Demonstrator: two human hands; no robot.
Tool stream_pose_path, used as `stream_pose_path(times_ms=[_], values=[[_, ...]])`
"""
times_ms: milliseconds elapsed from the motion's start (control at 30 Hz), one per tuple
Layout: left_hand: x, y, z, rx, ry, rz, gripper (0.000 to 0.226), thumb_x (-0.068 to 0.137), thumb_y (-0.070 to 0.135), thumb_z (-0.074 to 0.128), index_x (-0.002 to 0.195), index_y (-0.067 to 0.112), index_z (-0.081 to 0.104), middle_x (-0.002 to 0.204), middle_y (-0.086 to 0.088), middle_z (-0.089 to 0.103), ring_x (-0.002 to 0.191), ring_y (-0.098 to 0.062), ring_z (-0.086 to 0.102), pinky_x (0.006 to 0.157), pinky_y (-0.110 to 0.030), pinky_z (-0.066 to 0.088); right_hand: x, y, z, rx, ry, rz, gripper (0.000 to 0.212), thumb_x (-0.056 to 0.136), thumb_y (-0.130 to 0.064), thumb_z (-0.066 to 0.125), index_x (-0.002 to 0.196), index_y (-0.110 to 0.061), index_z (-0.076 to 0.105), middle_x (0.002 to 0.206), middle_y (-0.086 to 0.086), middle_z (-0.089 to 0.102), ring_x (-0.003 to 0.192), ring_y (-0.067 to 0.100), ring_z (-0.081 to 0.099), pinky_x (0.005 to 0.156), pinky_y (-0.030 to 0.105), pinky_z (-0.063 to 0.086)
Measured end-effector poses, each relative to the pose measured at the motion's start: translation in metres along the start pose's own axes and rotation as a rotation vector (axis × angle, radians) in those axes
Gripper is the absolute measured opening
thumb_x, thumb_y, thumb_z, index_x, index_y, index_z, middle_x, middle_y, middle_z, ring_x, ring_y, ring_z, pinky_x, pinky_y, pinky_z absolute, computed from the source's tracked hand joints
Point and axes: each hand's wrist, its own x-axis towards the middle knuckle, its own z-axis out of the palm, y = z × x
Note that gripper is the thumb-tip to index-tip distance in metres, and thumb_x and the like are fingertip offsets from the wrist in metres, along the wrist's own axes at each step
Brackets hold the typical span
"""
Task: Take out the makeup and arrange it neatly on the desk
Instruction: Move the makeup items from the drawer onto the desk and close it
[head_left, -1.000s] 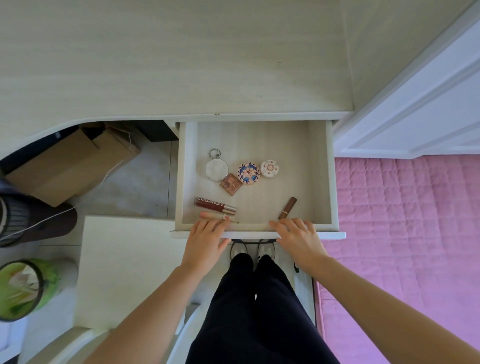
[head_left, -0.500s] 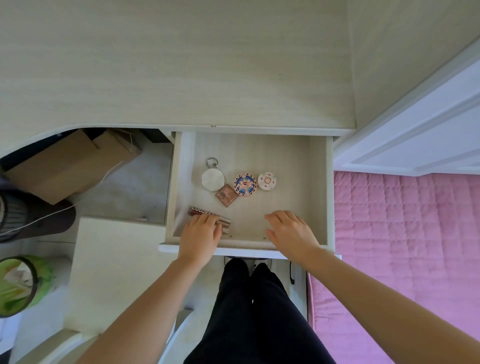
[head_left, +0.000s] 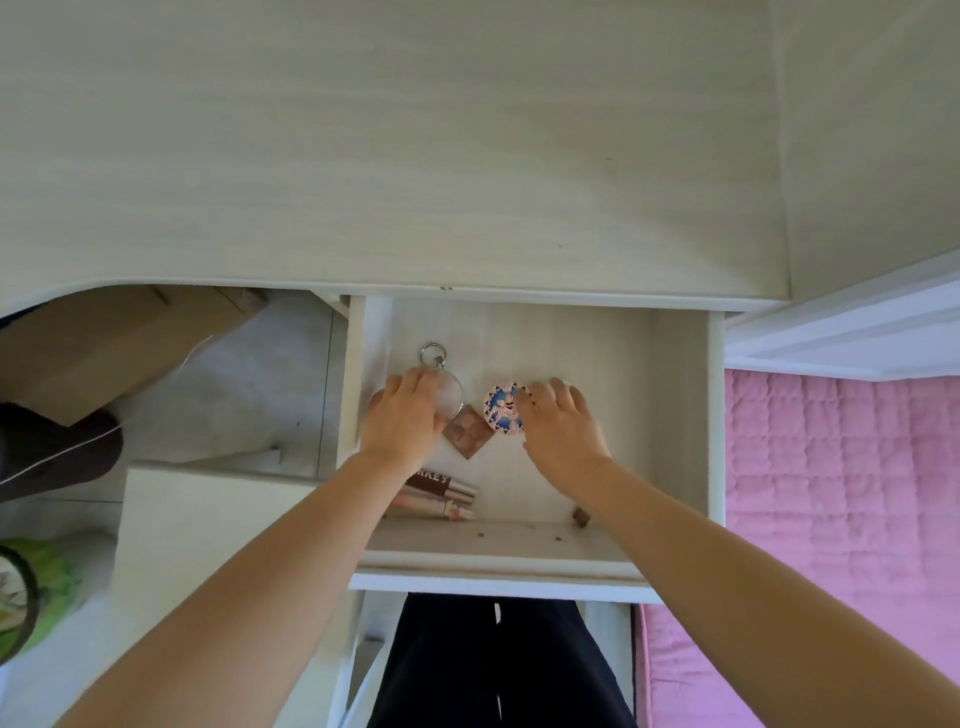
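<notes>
Seen from the head camera, both bare hands reach into the open pale wooden drawer (head_left: 680, 415) under the light woodgrain desk top (head_left: 415, 156).

The left hand (head_left: 402, 421) lies palm down over the round clear-glass pocket mirror with a silver ring loop (head_left: 451, 397), its fingers spread across the disc and covering most of it; only the mirror's right rim and the ring beyond the fingertips show. Whether the fingers have actually closed on it cannot be told.

The right hand (head_left: 558, 423) is also palm down, fingers loosely spread and not curled shut, its thumb side touching the round pink compact with a blue patterned lid (head_left: 500, 415), which sits just left of that hand. Whatever lies under the palm is hidden.

Between the two hands, slightly nearer the person, the small square copper-brown eyeshadow pan (head_left: 467, 431) rests on the drawer floor, turned like a diamond.

Under the left forearm, near the drawer front, lie the slim lip-gloss tubes, one dark brown with white lettering and rose-gold caps (head_left: 441, 491), side by side. A small brown lipstick tip (head_left: 581, 517) peeks out beside the right forearm.

Right of the right arm lies a pink quilted bedspread (head_left: 831, 493).
</notes>
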Motion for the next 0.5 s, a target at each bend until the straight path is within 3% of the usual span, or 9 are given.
stream_pose_path(times_ms=[100,233,400,500], values=[[0.02,-0.006,0.002,0.074,-0.067,0.07,0.076,0.087,0.032,0.063,0.147,0.021,0.02,0.154,-0.003,0.021,0.138,-0.028,0.026,0.111,-0.044,0.03,0.014,-0.007,0.002,-0.041,-0.028,0.032,0.073,0.093,-0.022,0.055,0.15,-0.01,0.011,0.153,0.016,0.018,0.142,0.041,0.013,0.117,0.051,0.015],[0.031,-0.003,0.01,0.122,-0.117,0.084,0.09,0.08,0.04,0.07,0.149,0.026,0.013,0.156,-0.003,0.012,0.143,-0.029,0.016,0.113,-0.045,0.022,0.026,-0.019,0.007,-0.015,-0.043,0.031,0.063,0.098,-0.019,0.044,0.15,-0.01,0.012,0.156,0.016,0.015,0.144,0.041,0.008,0.117,0.053,0.008],[0.028,-0.005,0.027,0.158,-0.146,0.016,0.091,0.083,0.042,0.067,0.149,0.022,0.008,0.158,-0.004,0.012,0.139,-0.029,0.023,0.111,-0.042,0.027,0.035,-0.028,0.014,-0.044,-0.038,0.045,0.059,0.097,-0.014,0.041,0.149,-0.007,0.015,0.154,0.02,0.018,0.142,0.044,0.013,0.115,0.058,0.007],[0.03,-0.008,0.033,0.145,-0.114,0.012,0.091,0.082,0.042,0.068,0.149,0.023,0.009,0.156,-0.005,0.018,0.135,-0.028,0.032,0.109,-0.039,0.031,0.038,-0.03,0.016,-0.073,-0.059,0.056,0.073,0.091,-0.015,0.053,0.15,-0.01,0.011,0.154,0.021,0.018,0.14,0.047,0.016,0.112,0.063,0.004]])
